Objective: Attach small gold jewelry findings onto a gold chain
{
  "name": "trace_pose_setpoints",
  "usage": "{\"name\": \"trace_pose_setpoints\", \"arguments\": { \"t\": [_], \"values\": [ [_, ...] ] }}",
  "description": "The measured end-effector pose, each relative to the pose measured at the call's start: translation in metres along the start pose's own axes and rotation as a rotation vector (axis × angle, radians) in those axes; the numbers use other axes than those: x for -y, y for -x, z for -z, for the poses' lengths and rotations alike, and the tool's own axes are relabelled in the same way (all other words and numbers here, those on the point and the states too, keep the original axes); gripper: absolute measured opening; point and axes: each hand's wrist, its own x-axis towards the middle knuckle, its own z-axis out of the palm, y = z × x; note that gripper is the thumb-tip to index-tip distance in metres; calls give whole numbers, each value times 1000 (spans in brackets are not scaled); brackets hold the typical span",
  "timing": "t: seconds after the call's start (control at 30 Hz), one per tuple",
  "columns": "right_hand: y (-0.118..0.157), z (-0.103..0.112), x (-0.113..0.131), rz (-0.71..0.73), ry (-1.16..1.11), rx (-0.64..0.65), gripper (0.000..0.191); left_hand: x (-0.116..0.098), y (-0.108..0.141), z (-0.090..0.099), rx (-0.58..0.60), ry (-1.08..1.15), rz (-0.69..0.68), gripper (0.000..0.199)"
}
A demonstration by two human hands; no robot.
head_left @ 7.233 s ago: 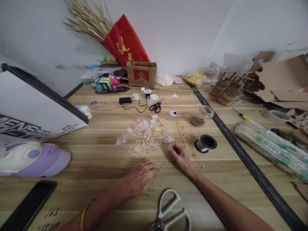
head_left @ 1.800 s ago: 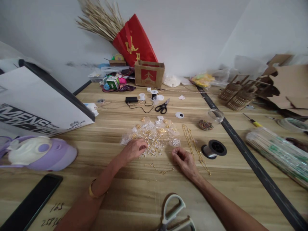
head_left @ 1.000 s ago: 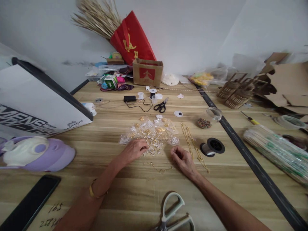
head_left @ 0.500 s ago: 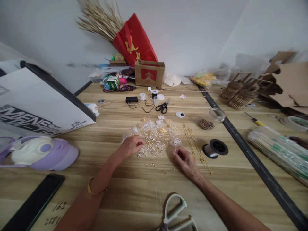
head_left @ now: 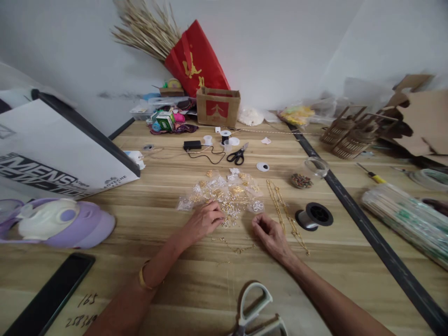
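Observation:
My left hand [head_left: 206,219] reaches over the front left of a heap of small gold and clear beads [head_left: 231,205], its fingers curled together and their tips down among the pieces. Whatever those fingertips pinch is too small to make out. To the right of the heap, my right hand [head_left: 269,231] rests on the table with thumb and forefinger pressed together. A short gold chain [head_left: 239,250] lies between the hands, one end close to the right fingertips. Beyond the right hand lies a longer gold chain [head_left: 280,205]. Small clear bags [head_left: 185,203] surround the beads.
A wire spool [head_left: 315,216] and a jar of colored beads [head_left: 308,175] stand to the right. Large scissors [head_left: 255,305] lie at the front edge, black scissors [head_left: 237,155] farther back. A phone [head_left: 52,291], a purple bottle [head_left: 77,224] and a white box [head_left: 59,149] occupy the left.
My left hand has moved right, from the heap's left side to over its front pieces. The right hand stays in nearly the same place.

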Motion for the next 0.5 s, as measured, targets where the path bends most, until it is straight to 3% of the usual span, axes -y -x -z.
{"name": "trace_pose_setpoints", "arguments": {
  "t": [0.2, 0.5],
  "values": [
    [0, 0, 1, -7, -22, 2, 30, -9, -5, -11, -52, -16, -22, 19],
    [0, 0, 7, 25, 16, -17, 24, -9, -8, -17, -10, -51, -29, 19]
  ]
}}
